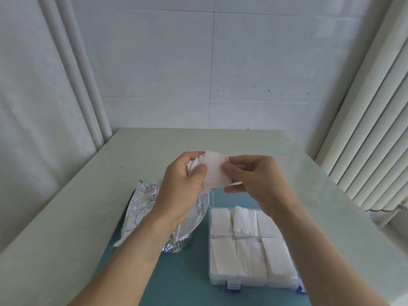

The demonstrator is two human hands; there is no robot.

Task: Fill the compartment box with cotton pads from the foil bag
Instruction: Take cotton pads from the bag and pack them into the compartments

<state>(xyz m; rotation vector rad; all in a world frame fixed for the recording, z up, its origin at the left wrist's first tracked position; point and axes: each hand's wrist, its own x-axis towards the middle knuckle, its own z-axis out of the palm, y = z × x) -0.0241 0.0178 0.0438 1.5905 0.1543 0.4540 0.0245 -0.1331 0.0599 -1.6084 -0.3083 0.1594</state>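
Both hands hold a small stack of white square cotton pads (215, 171) in the air above the table. My left hand (183, 184) grips the stack from the left, thumb on its front. My right hand (254, 175) pinches its right edge. Below the left wrist lies the silver foil bag (145, 204) with blue drawings, its mouth open toward me. To the right stands the clear compartment box (249, 281) with blue latches. The compartments that show hold white pads; my right forearm hides part of its right side.
A teal mat (187, 272) lies under the bag and box on the pale table (72, 217). A white tiled wall stands behind the table, a curtain hangs at the left, and a white ribbed radiator (375, 129) runs along the right.
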